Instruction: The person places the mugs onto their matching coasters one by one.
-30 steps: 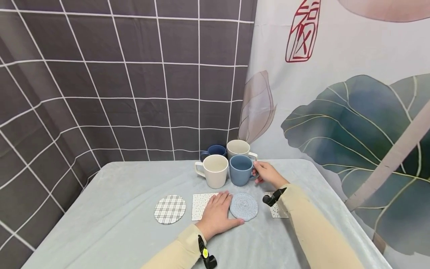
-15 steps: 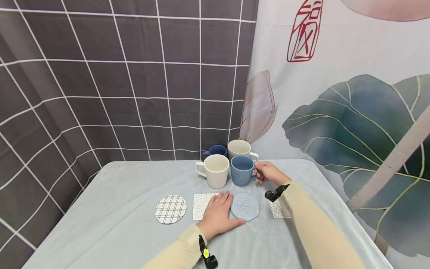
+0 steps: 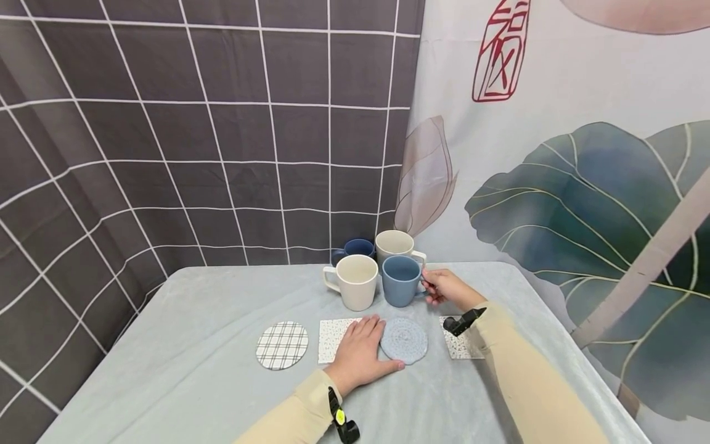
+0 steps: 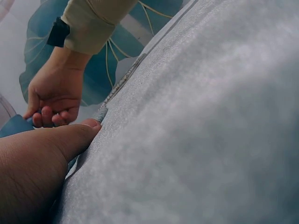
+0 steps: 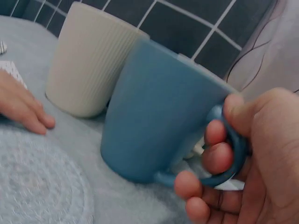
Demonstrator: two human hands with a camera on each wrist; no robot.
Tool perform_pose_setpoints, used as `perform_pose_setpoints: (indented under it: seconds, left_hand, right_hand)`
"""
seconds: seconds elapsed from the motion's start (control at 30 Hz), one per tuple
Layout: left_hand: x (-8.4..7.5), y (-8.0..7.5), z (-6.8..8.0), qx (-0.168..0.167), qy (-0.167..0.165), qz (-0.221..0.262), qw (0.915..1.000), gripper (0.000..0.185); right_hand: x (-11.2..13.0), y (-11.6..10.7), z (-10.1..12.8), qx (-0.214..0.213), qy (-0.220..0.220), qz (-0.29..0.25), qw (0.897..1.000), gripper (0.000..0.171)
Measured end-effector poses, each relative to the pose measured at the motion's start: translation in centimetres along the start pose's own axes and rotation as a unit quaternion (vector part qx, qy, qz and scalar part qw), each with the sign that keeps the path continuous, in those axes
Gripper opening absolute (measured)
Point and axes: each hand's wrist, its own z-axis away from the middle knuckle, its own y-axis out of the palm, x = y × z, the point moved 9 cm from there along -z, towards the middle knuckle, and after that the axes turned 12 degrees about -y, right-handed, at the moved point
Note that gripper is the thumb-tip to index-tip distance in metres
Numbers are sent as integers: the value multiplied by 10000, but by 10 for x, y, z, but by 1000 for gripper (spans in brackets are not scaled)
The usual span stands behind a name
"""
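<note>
Right hand point(image 3: 448, 288) on blue mug point(image 3: 400, 280) handle, counter point(image 3: 194, 345).
Head: left hand point(image 3: 360, 351) flat beside woven coaster point(image 3: 403, 340). Left wrist: thumb pressing coaster edge. Right wrist: fingers curled through handle; mug looks rigid, glazed, breakable, so the handle is the sound hold.

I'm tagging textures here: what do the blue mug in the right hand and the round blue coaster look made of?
The blue mug looks like matte-glazed ceramic: a smooth, even surface with no shine, and a thick handle that the right hand grips. The round blue coaster looks like woven or crocheted cord, going by its concentric ridges and soft, fuzzy surface; the fibre cannot be told.
</note>
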Motion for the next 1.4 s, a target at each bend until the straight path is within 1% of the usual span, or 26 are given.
perform_pose_setpoints:
  seconds: [0.1, 0.3, 0.43, 0.6, 0.77, 0.9, 1.0, 1.17, 1.4]
  left_hand:
    - [1, 0, 0, 5, -12, 27, 10000, 98]
    - [1, 0, -1, -48, -3, 30, 10000, 98]
    - [0, 1, -1, -40, 10, 26, 10000, 98]
    - [-2, 3, -1, -32, 26, 18, 10000, 98]
    - [-2, 2, -1, -81, 37, 30, 10000, 97]
    - [0, 2, -1, -106, 40, 19, 9999, 97]
    - [0, 2, -1, -120, 51, 28, 9999, 97]
    - [0, 2, 0, -113, 54, 39, 9999, 97]
    - [-1, 1, 0, 31, 31, 63, 10000, 98]
  right_hand:
    - [3, 2, 4, 181, 171, -5, 9997, 39]
    - [6, 2, 11, 324, 684, -108, 9971, 35]
    - [5, 3, 13, 360, 797, -264, 9958, 34]
    - [7, 3, 17, 316, 622, -398, 9968, 34]
    - [11, 4, 24, 162, 493, -607, 9968, 34]
    - [19, 6, 33, 36, 463, -900, 9949, 34]
    - [25, 7, 42, 15, 403, -964, 9945, 33]
    - [33, 13, 58, 96, 334, -917, 9952, 32]
    - [43, 25, 79, 389, 173, -933, 9947, 32]
